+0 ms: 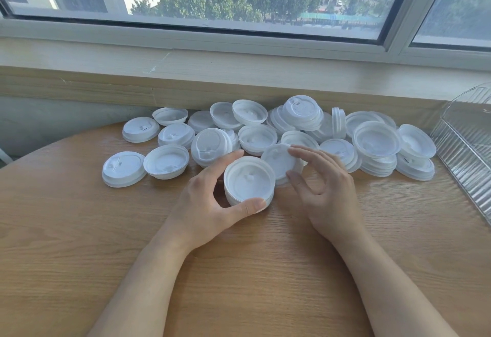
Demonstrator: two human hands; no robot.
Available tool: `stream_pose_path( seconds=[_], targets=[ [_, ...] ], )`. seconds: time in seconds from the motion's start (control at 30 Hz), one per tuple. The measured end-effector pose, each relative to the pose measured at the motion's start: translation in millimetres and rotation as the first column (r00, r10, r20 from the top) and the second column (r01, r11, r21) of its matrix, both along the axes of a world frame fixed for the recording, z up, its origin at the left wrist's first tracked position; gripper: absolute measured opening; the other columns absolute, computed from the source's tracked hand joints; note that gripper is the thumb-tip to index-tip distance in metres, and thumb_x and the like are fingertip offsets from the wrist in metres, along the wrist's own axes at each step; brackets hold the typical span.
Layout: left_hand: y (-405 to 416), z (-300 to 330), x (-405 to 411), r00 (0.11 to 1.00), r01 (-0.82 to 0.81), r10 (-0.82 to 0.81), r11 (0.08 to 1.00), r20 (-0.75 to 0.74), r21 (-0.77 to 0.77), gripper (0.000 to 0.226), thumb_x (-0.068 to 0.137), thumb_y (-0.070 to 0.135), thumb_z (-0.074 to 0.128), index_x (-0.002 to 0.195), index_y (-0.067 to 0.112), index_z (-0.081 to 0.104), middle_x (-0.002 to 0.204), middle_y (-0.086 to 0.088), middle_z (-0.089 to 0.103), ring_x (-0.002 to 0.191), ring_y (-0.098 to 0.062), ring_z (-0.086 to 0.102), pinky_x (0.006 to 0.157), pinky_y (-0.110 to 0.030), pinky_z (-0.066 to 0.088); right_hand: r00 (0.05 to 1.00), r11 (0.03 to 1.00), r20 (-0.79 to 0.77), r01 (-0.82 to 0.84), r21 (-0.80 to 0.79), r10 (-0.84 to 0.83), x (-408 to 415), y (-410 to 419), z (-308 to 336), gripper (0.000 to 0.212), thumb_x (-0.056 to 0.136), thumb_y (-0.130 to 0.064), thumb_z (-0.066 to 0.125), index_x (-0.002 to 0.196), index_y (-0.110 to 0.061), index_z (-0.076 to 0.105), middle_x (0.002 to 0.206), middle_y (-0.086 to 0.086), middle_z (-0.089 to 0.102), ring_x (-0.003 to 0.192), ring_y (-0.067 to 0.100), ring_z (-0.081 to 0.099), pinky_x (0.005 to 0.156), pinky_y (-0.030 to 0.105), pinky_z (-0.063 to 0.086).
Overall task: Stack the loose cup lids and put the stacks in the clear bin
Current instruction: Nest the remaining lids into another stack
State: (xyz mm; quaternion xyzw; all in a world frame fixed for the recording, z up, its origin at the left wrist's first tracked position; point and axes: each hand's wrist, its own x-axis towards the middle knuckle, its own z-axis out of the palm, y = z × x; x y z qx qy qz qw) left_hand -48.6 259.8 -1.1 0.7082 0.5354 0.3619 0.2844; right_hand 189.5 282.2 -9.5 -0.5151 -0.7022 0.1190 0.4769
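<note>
Two hands: left [210,198] at 7 o'clock, right [322,190] at 5 o'clock. One small lid stack [249,181] between them. Roughly twenty-five loose lids [292,129] piled toward 12; exact number unclear. One bin [467,134] at 3 o'clock.

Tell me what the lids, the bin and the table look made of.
Lids: thin moulded plastic, milky white, semi-translucent, matte.
Clear bin: rigid transparent plastic, probably acrylic; ribbed walls catch glossy highlights.
Table: light wood-grain surface, matte; solid wood or laminate cannot be told.
</note>
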Motion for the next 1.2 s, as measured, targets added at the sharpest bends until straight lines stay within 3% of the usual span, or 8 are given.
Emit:
stream_pose_path(
  seconds=[0.27, 0.4, 0.47, 0.63, 0.73, 0.9, 1.1, 1.2],
  targets=[
    [1, 0, 0, 1.0, -0.005, 0.005, 1.0, 0.004, -0.009, 0.097, 0.065, 0.076, 0.079, 0.151, 0.051, 0.043, 0.141, 0.034, 0.053, 0.13, 0.024, 0.039, 0.098, 0.001, 0.029, 0.961, 0.995, -0.266, -0.05, 0.09, 0.072, -11, -7, 6, 0.038, 0.089, -0.002, 0.08, 0.121, -0.021, 0.072, 0.118, -0.01, 0.072, 0.109, 0.017, 0.067, 0.088, 0.023, 0.052],
    [1, -1, -1, 1.0, -0.006, 0.006, 1.0, 0.012, -0.012, 0.097, 0.065, 0.075, 0.08, 0.151, 0.052, 0.043, 0.144, 0.033, 0.053, 0.133, 0.02, 0.039, 0.102, -0.005, 0.03, 0.826, 0.99, -0.552, -0.143, -0.015, 0.111, -15, -6, 7, 0.059, 0.085, 0.006, 0.08, 0.134, -0.022, 0.062, 0.121, 0.001, 0.067, 0.097, 0.019, 0.069, 0.086, 0.028, 0.057],
    [1, -1, 0, 1.0, -0.003, 0.003, 1.0, 0.012, -0.01, 0.097, 0.065, 0.076, 0.08, 0.151, 0.052, 0.043, 0.144, 0.033, 0.053, 0.134, 0.02, 0.04, 0.102, -0.005, 0.03, 0.792, 0.979, -0.599, -0.195, -0.06, 0.121, -15, -6, 7, 0.059, 0.086, 0.007, 0.078, 0.135, -0.021, 0.061, 0.112, 0.004, 0.071, 0.093, 0.022, 0.071, 0.087, 0.032, 0.059],
    [1, -1, 0, 1.0, -0.009, 0.009, 1.0, 0.005, 0.005, 0.095, 0.066, 0.074, 0.08, 0.151, 0.05, 0.045, 0.14, 0.033, 0.056, 0.131, 0.02, 0.042, 0.099, 0.0, 0.031, 0.908, 0.96, -0.39, -0.23, -0.159, 0.153, -16, -7, 2, 0.034, 0.09, -0.006, 0.079, 0.117, -0.026, 0.072, 0.094, -0.005, 0.076, 0.093, 0.017, 0.071, 0.085, 0.024, 0.051],
    [1, -1, 0, 1.0, -0.006, 0.006, 1.0, 0.004, 0.006, 0.095, 0.066, 0.074, 0.08, 0.151, 0.05, 0.044, 0.14, 0.033, 0.056, 0.132, 0.02, 0.042, 0.1, -0.002, 0.031, 0.962, 0.978, -0.26, -0.133, -0.163, 0.087, -14, -5, 0, 0.028, 0.089, -0.015, 0.081, 0.111, -0.031, 0.074, 0.093, -0.014, 0.072, 0.091, 0.013, 0.066, 0.084, 0.021, 0.047],
    [1, 0, 0, 1.0, -0.003, 0.003, 1.0, -0.003, 0.009, 0.094, 0.067, 0.073, 0.08, 0.151, 0.05, 0.044, 0.14, 0.032, 0.056, 0.131, 0.019, 0.043, 0.098, -0.002, 0.032, 0.993, 0.996, 0.109, 0.053, -0.067, -0.046, -11, -3, -6, 0.013, 0.084, -0.04, 0.078, 0.096, -0.039, 0.072, 0.085, -0.024, 0.066, 0.089, 0.005, 0.057, 0.089, 0.036, 0.043],
    [1, -1, 0, 1.0, -0.004, 0.004, 1.0, 0.012, 0.011, 0.094, 0.066, 0.074, 0.08, 0.15, 0.049, 0.046, 0.139, 0.033, 0.057, 0.13, 0.02, 0.043, 0.098, 0.001, 0.031, 0.983, 0.992, 0.178, 0.064, -0.108, -0.044, -8, -5, -1, 0.008, 0.085, -0.039, 0.083, 0.086, -0.036, 0.076, 0.074, -0.029, 0.064, 0.081, 0.001, 0.06, 0.088, 0.036, 0.047],
    [1, -1, -1, 1.0, -0.003, 0.003, 1.0, 0.02, 0.013, 0.094, 0.066, 0.074, 0.081, 0.15, 0.049, 0.046, 0.14, 0.031, 0.057, 0.132, 0.017, 0.045, 0.102, -0.005, 0.032, 0.984, 0.99, 0.178, 0.036, -0.138, -0.011, -8, -7, 1, 0.005, 0.085, -0.039, 0.082, 0.084, -0.035, 0.078, 0.084, -0.026, 0.07, 0.087, 0.0, 0.064, 0.089, 0.034, 0.05]
  ],
)
